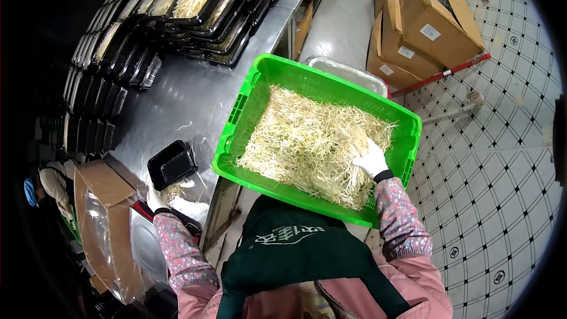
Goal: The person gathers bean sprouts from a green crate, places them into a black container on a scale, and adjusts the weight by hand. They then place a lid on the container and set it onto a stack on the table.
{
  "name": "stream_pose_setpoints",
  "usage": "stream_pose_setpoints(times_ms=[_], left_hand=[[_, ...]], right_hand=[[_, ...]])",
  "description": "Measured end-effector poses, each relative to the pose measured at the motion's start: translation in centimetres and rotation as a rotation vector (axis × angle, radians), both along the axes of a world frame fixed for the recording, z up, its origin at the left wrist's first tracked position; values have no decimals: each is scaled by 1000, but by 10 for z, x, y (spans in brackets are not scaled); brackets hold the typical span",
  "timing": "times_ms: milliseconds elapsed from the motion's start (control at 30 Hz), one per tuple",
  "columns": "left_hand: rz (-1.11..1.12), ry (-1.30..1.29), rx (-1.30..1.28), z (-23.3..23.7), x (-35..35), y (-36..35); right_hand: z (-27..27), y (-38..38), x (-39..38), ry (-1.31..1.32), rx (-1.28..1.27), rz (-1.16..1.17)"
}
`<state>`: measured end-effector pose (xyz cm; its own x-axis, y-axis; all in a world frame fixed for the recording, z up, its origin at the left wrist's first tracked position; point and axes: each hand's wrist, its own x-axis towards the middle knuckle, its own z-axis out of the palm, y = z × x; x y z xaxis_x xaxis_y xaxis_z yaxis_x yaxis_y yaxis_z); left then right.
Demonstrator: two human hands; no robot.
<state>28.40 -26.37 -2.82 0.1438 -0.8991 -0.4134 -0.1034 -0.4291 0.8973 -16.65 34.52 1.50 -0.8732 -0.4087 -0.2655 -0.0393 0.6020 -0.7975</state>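
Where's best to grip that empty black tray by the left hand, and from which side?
I'd take the black tray by its near rim, coming from the person's side by the left hand. It lies open side up on the steel table, and the green crate of bean sprouts crowds its right.

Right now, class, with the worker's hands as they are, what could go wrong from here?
1. The green crate juts past the edge of the steel table; it might slip.
2. The right hand grips tangled sprouts; strands may drop onto the floor.
3. The black tray by the left hand sits near that edge and could be knocked off.
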Motion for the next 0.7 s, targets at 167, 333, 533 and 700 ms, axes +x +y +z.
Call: stream_pose_setpoints(times_ms=[167,333,533,700], left_hand=[[-404,-800,-289,-48,11,-27],[108,67,-409,-23,-28,-5],[-38,-101,-873,177,-51,71],[-280,-709,-1215,239,-12,111]], right_hand=[[-10,-1,-10,-266,-366,-163],[85,-81,-16,-212,-467,112],[164,-296,95,566,-74,732],[196,-426,232,1002,38,1000]])
